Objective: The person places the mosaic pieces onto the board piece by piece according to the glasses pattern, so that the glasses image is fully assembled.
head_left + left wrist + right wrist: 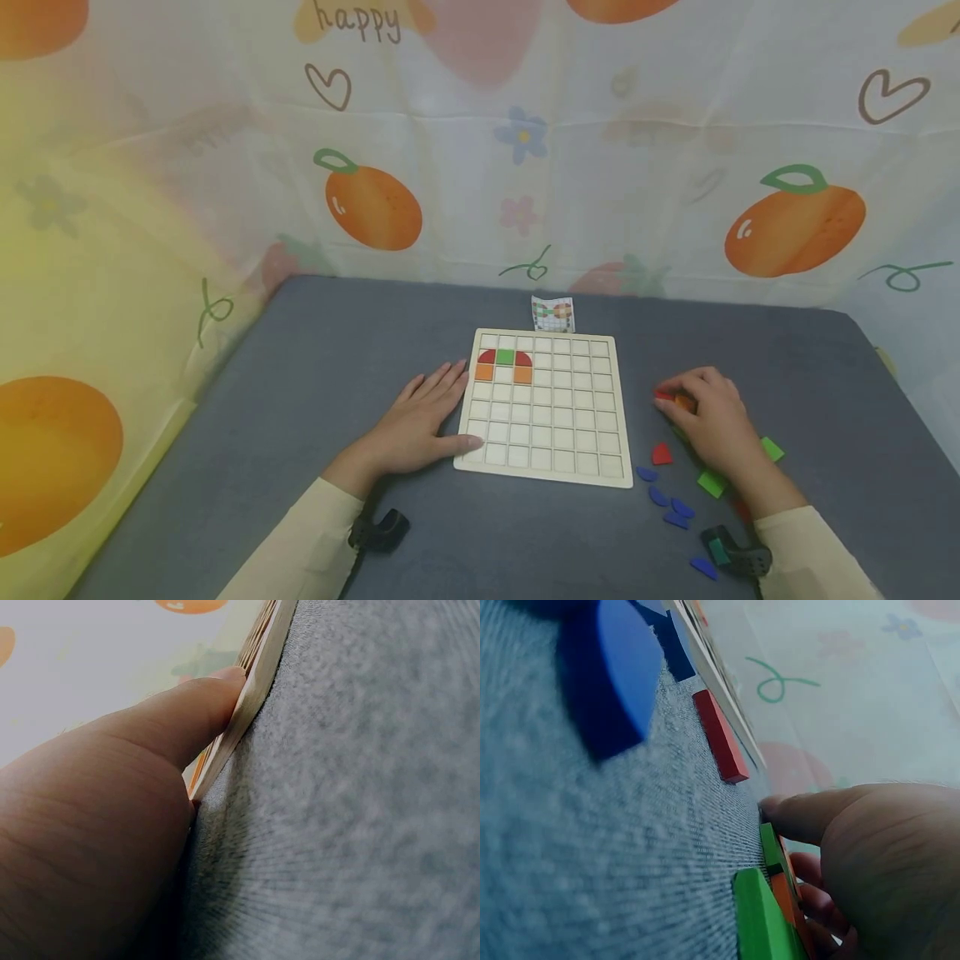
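My left hand [423,421] lies flat with fingers spread at the left side of the pale gridded board [547,417]. Its thumb [195,705] rests on the board's edge in the left wrist view. On the board's upper left sit two dark red rounded pieces, a green square [506,357] between them, and two orange squares below. To the right of the board, my right hand [712,417] curls over loose pieces and pinches a red piece [663,396] between thumb and fingertips. Beneath its fingers is an orange piece [684,403], partly hidden.
A small printed pattern card [552,315] stands behind the board. Several blue curved pieces [658,497], a red piece [662,454] and green squares [712,484] lie loose on the grey table [300,350]. A patterned cloth [465,167] hangs behind.
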`<state>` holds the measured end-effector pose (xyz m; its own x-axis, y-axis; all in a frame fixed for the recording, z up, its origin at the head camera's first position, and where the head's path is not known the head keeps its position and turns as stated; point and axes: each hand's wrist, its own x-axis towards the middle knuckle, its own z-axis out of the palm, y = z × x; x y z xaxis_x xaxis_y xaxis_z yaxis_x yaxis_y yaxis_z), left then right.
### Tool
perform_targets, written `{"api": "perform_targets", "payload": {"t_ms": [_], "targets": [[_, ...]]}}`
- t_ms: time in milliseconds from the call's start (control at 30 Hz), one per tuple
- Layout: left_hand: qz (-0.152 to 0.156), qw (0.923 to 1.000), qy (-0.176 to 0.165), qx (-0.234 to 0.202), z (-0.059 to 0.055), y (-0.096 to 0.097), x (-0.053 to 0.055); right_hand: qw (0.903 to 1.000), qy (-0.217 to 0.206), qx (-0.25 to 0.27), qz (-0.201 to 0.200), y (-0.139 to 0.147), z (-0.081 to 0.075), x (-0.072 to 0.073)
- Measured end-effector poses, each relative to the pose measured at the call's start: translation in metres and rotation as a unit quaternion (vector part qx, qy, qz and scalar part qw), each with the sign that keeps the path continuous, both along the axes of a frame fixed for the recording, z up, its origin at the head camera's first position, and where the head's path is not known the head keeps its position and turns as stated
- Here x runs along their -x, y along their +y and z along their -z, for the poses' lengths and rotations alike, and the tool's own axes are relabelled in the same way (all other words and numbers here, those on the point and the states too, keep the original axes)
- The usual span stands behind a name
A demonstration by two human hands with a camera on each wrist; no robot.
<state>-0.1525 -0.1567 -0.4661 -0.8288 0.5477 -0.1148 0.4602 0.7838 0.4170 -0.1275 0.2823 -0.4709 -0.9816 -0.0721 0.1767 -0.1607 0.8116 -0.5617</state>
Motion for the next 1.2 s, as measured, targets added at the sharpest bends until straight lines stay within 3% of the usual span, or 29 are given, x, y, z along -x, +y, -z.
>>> {"api": "perform_targets", "payload": {"t_ms": [300,700,967,1200], "targets": [[-0.001,1.0000,0.001,-0.002,0.001,-0.001,0.000,0.9999,-0.011,0.009,0.008,0.001,-0.003,-0.002],[-0.002,1.0000,-0.002,0.000,0.001,-0.001,0.000,0.9980,0.027,0.047,0.034,-0.007,-0.014,-0.009],[-0.007,0.9999,-0.004,0.007,-0.001,-0.001,0.000,0.9951,0.025,0.096,0.009,-0.028,-0.032,-0.014],[-0.002,1.0000,-0.008,0.003,-0.001,-0.001,0.000,0.9881,-0.010,0.151,-0.026,-0.057,-0.046,-0.022]]}}
